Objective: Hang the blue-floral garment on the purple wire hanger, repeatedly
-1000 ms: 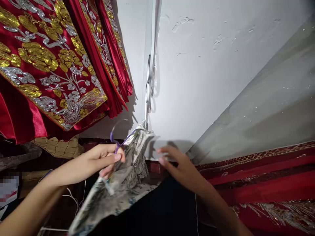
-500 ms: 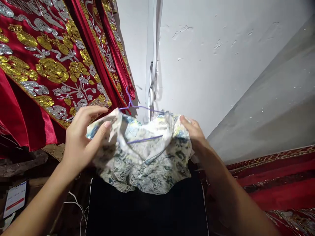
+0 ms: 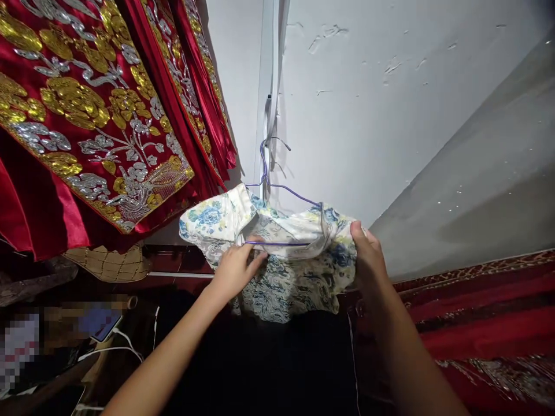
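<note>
A white garment with blue and yellow flowers [image 3: 286, 283] hangs on a purple wire hanger [image 3: 295, 193] in front of me. The hanger's hook stands up above the neckline, and its lower bar crosses the neck opening. My left hand [image 3: 236, 263] is closed at the front of the neckline, its fingertips reaching over the edge by the bar; the hand partly hides what it grips. My right hand [image 3: 368, 248] pinches the garment's shoulder at the right end of the hanger, thumb on top.
Red satin cloth with gold and silver sequin embroidery [image 3: 95, 115] hangs at the left. Behind the hanger, a pale metal pole [image 3: 269, 69] runs along the white wall [image 3: 347, 115]. A woven hat-like item [image 3: 108, 263] and a white cable [image 3: 125, 341] lie lower left; red fabric [image 3: 485, 323] is at the right.
My left hand has moved from the left shoulder to the front neckline. The garment and hanger have shifted right, and the left shoulder now lies spread over the hanger. My right hand keeps its grip.
</note>
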### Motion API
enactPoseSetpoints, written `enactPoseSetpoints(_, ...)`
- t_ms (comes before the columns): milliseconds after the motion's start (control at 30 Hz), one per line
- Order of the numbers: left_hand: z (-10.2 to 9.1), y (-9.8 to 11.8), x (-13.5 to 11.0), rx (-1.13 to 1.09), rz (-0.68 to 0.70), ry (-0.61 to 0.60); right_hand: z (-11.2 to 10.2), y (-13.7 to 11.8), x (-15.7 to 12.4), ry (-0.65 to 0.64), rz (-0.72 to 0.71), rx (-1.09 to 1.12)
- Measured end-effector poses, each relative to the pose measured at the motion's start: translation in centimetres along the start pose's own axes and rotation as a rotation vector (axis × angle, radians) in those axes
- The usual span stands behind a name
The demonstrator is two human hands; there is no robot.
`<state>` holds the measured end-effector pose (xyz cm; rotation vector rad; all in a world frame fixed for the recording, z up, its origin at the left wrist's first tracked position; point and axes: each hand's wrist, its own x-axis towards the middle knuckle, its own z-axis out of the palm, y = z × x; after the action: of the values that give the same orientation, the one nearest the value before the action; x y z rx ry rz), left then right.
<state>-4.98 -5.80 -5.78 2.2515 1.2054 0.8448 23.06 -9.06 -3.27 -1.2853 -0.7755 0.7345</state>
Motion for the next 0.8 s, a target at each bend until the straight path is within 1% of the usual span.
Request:
enactPoseSetpoints(67,1.1,-0.4,-0.4,-0.110,-0.062,0.036,-0.6,0.7,0.4,0.000,-0.010,-0.013)
enactPoseSetpoints(100,1.4,-0.6,-0.8,-0.180,-0.085,0.051,-0.9,1.0,0.5,0.028,-0.041,-0.043)
enactPoseSetpoints(133,1.7,-0.7,-1.3,-0.246,-0.104,0.061,-1.3,1.4,0.4,0.088,-0.103,-0.092)
enactPoseSetpoints(167,2.0,-0.7,-1.9,-0.306,-0.118,0.066,-1.6,2.0,0.0,0.177,-0.188,-0.152)
enactPoseSetpoints(233,2.3,-0.8,-3.1,-0.408,-0.135,0.089,-2.0,3.6,-1.8,0.387,-0.341,-0.249)
enactPoseSetpoints(267,2.5,-0.8,-3.7,-0.457,-0.146,0.104,-2.0,4.5,-3.1,0.467,-0.367,-0.267)
enactPoseSetpoints(300,2.6,-0.8,-4.2,-0.510,-0.159,0.123,-1.7,5.5,-4.6,0.494,-0.338,-0.262)
enactPoseSetpoints(333,2.7,-0.7,-4.7,-0.570,-0.172,0.144,-1.1,6.5,-6.3,0.452,-0.259,-0.238)
enactPoseSetpoints(367,2.8,-0.6,-5.0,-0.640,-0.185,0.160,-0.2,7.3,-7.9,0.329,-0.153,-0.227)
enactPoseSetpoints(433,2.9,-0.2,-5.5,-0.808,-0.218,0.174,2.5,8.3,-10.6,-0.065,0.041,-0.232)
enactPoseSetpoints(467,2.9,0.0,-5.6,-0.905,-0.231,0.179,4.1,8.4,-11.6,-0.232,0.103,-0.228)
enactPoseSetpoints(500,3.0,0.2,-5.8,-1.004,-0.239,0.183,5.7,8.3,-12.3,-0.325,0.127,-0.246)
enactPoseSetpoints(533,3.0,0.4,-5.9,-1.095,-0.243,0.186,7.2,8.1,-12.8,-0.369,0.122,-0.257)
enactPoseSetpoints(567,3.0,0.6,-6.0,-1.168,-0.244,0.189,8.5,7.7,-13.1,-0.381,0.109,-0.263)
enactPoseSetpoints(633,3.1,0.6,-6.2,-1.251,-0.242,0.196,10.2,7.2,-13.2,-0.373,0.091,-0.244)
enactPoseSetpoints(700,3.1,0.4,-6.4,-1.270,-0.254,0.195,10.8,7.0,-13.3,-0.386,0.127,-0.192)
enactPoseSetpoints(800,3.4,-0.3,-6.6,-1.337,-0.290,0.239,10.5,7.5,-13.8,-0.385,0.209,-0.155)
